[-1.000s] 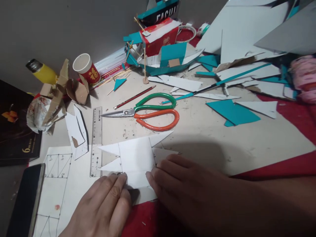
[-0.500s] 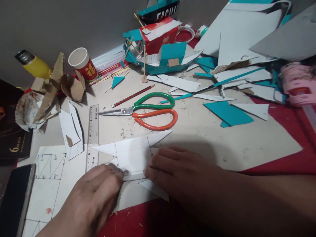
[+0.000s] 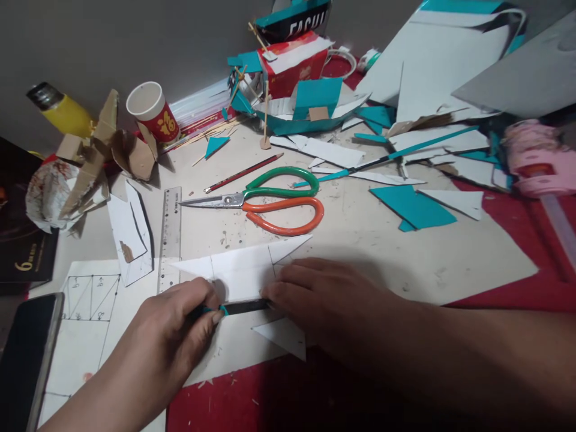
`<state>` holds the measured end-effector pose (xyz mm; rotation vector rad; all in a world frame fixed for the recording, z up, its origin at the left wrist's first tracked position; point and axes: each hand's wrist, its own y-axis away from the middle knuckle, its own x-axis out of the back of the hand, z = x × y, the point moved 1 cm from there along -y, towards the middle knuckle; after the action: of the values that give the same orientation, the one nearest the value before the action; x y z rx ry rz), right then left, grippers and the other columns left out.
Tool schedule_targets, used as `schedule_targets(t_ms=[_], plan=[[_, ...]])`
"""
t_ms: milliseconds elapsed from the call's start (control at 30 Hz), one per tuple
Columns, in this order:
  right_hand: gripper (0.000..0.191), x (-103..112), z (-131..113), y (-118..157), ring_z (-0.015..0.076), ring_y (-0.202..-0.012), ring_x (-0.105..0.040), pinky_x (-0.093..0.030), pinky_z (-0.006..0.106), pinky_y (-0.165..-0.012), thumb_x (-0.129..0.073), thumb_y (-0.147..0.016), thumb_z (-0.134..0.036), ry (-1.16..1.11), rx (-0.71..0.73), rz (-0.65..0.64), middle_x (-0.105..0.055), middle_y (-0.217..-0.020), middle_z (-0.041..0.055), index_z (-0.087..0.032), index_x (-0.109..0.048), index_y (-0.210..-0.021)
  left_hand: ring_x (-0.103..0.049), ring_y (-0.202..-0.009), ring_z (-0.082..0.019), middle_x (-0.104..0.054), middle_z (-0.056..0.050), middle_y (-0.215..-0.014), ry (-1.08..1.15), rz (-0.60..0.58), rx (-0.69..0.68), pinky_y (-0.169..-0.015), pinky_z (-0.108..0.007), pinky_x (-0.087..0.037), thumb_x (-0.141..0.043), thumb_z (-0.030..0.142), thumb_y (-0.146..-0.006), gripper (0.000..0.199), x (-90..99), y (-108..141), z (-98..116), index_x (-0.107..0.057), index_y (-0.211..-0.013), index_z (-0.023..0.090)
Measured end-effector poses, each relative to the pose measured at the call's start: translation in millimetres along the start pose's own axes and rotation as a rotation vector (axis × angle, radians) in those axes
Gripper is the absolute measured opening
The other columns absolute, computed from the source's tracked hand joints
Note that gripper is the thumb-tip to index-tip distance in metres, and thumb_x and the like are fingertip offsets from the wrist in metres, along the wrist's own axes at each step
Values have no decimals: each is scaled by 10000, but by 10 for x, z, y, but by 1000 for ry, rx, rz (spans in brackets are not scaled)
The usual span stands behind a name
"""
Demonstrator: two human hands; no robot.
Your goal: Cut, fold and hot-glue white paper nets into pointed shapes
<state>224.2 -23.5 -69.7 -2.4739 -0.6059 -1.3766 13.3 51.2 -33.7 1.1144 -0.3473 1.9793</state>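
Lower centre: left hand point(image 3: 180, 327) pinching white card's point(image 3: 243, 267) near edge between thumb and fingers, seemingly keeping dark-backed strip point(image 3: 247, 306) bent. Right hand point(image 3: 328, 291) covering right end, apparently steadying card; finger closure hidden, cannot tell. 1 pair of scissors point(image 3: 283, 230) lying beyond.

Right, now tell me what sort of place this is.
Probably a home craft corner: scissors and a clear ruler lie out, a boat-like cardboard model stands near the wall, and cardboard offcuts are scattered about.
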Motion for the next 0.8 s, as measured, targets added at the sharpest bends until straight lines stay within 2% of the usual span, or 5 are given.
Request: schedule_targets(t_ms=[100, 233, 333, 500, 800], plan=[[295, 9, 2, 6, 189, -756, -562, -405, 278, -692, -574, -715, -41, 6, -5, 1, -647, -891, 70, -174, -620, -974, -589, -678, -129, -630, 7, -778, 15, -127, 66, -581, -229, -479, -478, 212, -882, 69, 50, 30, -34, -542, -903, 227], [268, -16, 2, 18, 194, -742, -562, -396, 277, -657, -610, -686, -53, 47, 27, 38, -650, -883, 70, -174, -633, -924, -626, -875, -161, -658, -15, -997, -87, -35, -30, -712, -255, -513, -515, 208, -867, 273, 165, 116, -19, -520, -1134, 265], [274, -65, -15, 37, 194, -719, -542, -375, 280, -631, -610, -691, -47, 85, 68, 115, -639, -848, 58, -176, -633, -932, -613, -837, -183, -662, -33, -933, -260, 32, -173, -693, -284, -500, -535, 204, -860, 244, 195, 193, 20, -560, -1102, 231], [161, -119, -78, 99, 205, -728, -502, -361, 335, -683, -544, -820, -103, 162, 164, 190, -626, -849, 62, -163, -617, -950, -554, -789, -218, -658, -81, -872, -440, 118, -377, -724, -358, -431, -384, 256, -941, 284, 65, 288, 30, -627, -1039, 146], [158, -69, -120, 95, 226, -746, -504, -350, 367, -673, -482, -889, -163, 258, 240, 171, -640, -869, 98, -135, -630, -936, -524, -874, -242, -654, -120, -917, -504, 127, -468, -829, -403, -377, -343, 105, -932, 328, -151, 258, -19, -626, -1089, 56]])
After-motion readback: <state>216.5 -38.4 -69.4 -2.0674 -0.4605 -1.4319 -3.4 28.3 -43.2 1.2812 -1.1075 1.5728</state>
